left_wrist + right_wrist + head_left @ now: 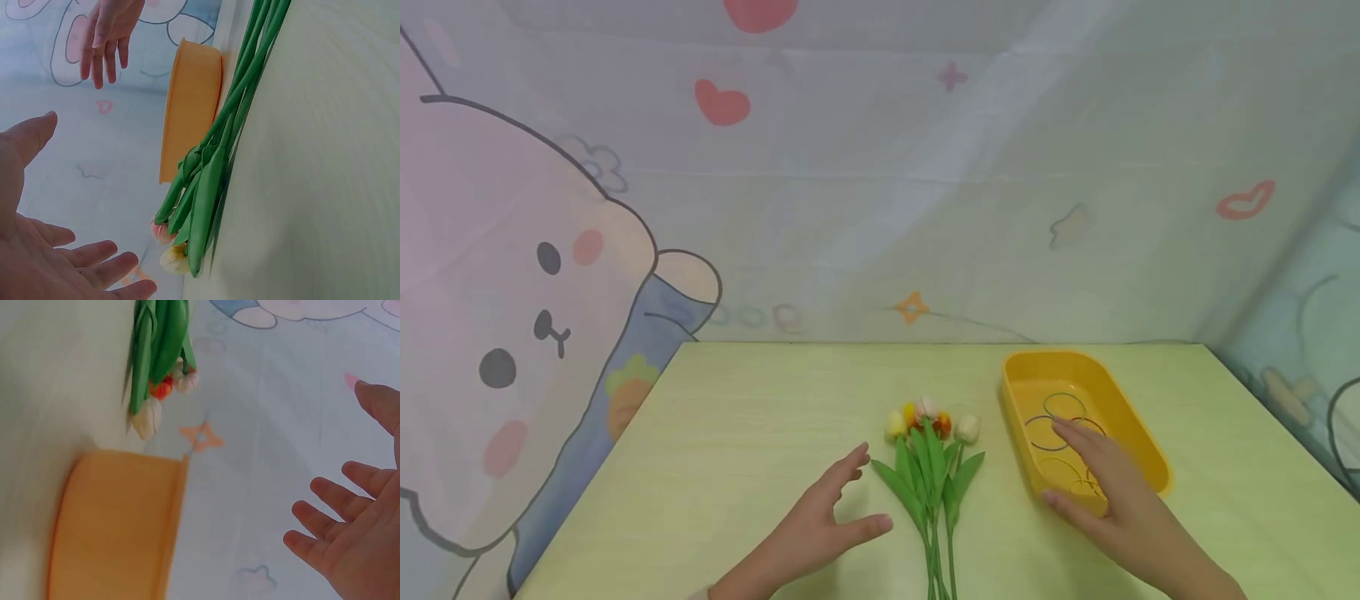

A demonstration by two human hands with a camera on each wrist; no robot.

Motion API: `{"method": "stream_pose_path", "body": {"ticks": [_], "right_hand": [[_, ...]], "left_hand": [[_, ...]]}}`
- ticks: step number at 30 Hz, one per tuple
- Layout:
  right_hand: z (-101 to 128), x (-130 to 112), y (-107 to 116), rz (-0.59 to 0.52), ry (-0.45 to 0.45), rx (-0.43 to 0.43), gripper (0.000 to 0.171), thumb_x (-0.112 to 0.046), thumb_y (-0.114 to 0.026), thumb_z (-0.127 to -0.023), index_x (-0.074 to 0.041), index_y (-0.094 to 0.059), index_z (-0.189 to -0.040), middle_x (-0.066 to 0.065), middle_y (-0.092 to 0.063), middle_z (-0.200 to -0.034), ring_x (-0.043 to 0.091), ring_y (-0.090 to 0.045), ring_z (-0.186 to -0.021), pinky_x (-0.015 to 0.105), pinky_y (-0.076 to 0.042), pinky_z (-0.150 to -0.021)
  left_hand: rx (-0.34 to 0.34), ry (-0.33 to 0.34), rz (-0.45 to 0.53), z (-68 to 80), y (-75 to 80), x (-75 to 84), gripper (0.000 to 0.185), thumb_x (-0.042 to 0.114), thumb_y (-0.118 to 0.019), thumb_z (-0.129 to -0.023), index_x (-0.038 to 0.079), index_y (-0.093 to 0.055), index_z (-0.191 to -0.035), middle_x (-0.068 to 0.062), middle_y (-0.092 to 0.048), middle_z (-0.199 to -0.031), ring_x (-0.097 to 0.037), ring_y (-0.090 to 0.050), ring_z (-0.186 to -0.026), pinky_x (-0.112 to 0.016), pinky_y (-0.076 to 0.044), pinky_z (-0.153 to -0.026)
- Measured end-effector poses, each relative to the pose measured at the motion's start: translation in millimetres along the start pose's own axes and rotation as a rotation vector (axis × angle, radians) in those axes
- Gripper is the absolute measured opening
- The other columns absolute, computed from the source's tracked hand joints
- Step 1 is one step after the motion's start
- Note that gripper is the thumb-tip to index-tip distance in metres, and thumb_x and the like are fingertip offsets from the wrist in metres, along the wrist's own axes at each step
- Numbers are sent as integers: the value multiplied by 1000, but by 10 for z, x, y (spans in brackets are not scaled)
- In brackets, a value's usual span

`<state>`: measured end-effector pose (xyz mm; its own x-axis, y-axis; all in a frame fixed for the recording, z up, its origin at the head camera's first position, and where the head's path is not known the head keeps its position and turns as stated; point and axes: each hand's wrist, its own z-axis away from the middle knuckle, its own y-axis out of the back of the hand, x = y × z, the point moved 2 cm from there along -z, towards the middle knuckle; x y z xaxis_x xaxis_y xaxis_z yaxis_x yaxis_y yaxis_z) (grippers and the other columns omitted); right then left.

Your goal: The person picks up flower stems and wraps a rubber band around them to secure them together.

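Observation:
A bunch of artificial tulips (pixel 931 467) lies on the pale green table (pixel 737 467), heads away from me, stems toward the front edge. My left hand (pixel 831 521) hovers just left of the bunch with fingers spread and holds nothing. Right of the flowers stands a yellow tray (pixel 1138 442) with several thin rubber bands (pixel 1060 408) inside. My right hand (pixel 1105 487) reaches over the tray's near part with straight fingers and an empty palm. The left wrist view shows the tulips (pixel 212 169) beside the tray (pixel 190 106); the right wrist view shows the tray (pixel 115 519) and the flower heads (pixel 156 394).
A printed curtain with a cartoon rabbit (pixel 512 275) hangs behind and to the left of the table. The table's far edge runs just beyond the tray, and its right edge (pixel 1277 417) slants down at the right.

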<state>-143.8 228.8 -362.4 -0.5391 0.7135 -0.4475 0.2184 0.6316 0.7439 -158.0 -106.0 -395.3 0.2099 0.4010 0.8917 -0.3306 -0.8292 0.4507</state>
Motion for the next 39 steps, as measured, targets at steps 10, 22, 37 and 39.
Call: {"method": "stream_pose_path", "body": {"ticks": [10,22,37,39], "right_hand": [[-27,-48,-320,-24,-55,-71,67,-31,-73,-87,-21,-41,-146,4,-46,-143,23,-43,-128,18,-33,-106],[-69,-46,-602,-184,-186,-182,65,-40,-69,-88,-15,-44,-143,8,-49,-142,32,-50,-125,55,-45,-96],[-106,3,-949,-403,-262,-387,68,-36,-72,-87,-4,-43,-141,19,-48,-139,33,-57,-112,39,-52,-87],[-113,13,-966,-415,-285,-406,67,-35,-72,-86,-4,-45,-139,18,-50,-137,30,-58,-109,35,-53,-84]], "left_hand": [[-25,44,74,-87,-150,-104,86,38,-70,-88,6,-23,-153,-16,-39,-148,-38,-40,-133,-57,-38,-102],[-50,149,175,-202,-345,-184,95,37,-73,-86,3,-15,-153,-19,-40,-145,-39,-46,-126,-53,-45,-95],[-21,219,187,-273,-513,-283,81,26,-80,-79,-4,-37,-141,-18,-49,-131,-29,-55,-105,-42,-54,-74],[-20,212,183,-282,-522,-287,81,25,-81,-79,-4,-38,-140,-18,-49,-130,-29,-55,-105,-42,-54,-74]]}}
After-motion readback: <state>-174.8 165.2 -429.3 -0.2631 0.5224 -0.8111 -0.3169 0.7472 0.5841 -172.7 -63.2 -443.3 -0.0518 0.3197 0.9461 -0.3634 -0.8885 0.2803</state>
